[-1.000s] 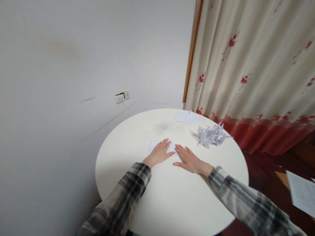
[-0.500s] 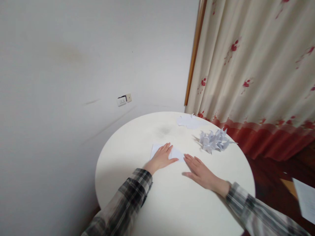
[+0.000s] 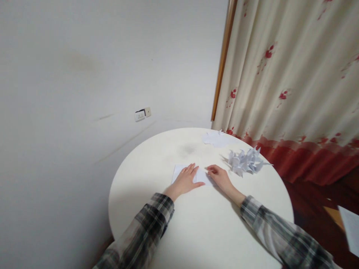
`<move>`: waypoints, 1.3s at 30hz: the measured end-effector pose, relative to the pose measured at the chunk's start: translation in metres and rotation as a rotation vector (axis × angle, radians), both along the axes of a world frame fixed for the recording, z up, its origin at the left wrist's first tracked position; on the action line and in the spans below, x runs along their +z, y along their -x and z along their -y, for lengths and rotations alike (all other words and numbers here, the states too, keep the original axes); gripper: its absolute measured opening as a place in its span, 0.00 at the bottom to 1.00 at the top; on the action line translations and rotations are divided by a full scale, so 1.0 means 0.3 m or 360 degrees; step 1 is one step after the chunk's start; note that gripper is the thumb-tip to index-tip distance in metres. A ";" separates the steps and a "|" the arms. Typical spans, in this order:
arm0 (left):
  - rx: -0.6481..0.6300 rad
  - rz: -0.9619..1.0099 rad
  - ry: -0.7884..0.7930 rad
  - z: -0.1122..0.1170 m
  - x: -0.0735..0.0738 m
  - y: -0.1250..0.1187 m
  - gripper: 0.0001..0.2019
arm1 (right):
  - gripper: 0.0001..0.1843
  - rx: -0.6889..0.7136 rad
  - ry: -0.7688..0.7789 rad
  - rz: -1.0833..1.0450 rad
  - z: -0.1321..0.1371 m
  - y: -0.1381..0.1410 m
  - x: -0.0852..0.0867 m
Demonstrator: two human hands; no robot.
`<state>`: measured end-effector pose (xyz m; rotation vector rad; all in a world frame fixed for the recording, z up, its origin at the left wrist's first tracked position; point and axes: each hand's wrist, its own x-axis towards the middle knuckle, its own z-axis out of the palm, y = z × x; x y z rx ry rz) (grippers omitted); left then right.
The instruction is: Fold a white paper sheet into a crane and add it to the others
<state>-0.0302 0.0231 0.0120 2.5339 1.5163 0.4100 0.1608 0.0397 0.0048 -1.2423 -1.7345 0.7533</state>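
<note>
A folded sheet of white paper (image 3: 201, 175) lies on the white round table (image 3: 190, 231). My left hand (image 3: 183, 183) rests flat across its middle, fingers stretched and thumb out to the right. At the paper's right end is my right hand (image 3: 221, 179), its fingers curled in and drawn together close to the slanting edge. Whether a bit of the paper is between those fingertips is too small to make out. The left hand hides part of the sheet.
A cluster of folded paper pieces with pointed tips (image 3: 245, 161) stands at the table's right. Behind it lie flat white papers (image 3: 217, 139) near the far edge. A wall with a socket (image 3: 140, 116) is on the left, a flowered curtain (image 3: 297, 74) on the right.
My right hand has moved left and away from me to the paper's right end, and its outstretched fingers have curled in. The left hand stays in place on the paper.
</note>
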 end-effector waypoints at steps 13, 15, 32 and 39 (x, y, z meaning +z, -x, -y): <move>-0.0282 -0.0004 -0.0093 0.009 -0.014 -0.010 0.35 | 0.22 0.0180 0.0471 -0.0650 0.012 -0.009 0.014; -0.0272 0.0020 -0.0085 0.019 -0.015 -0.024 0.41 | 0.18 0.0235 0.0481 -0.0668 0.026 -0.006 0.026; 0.0499 0.2635 0.0750 0.034 0.077 -0.109 0.17 | 0.22 -0.0032 0.0263 -0.0971 0.025 -0.027 0.036; 0.0474 0.2659 0.1066 0.041 0.057 -0.106 0.13 | 0.26 0.0117 0.0251 -0.0962 0.028 -0.017 0.036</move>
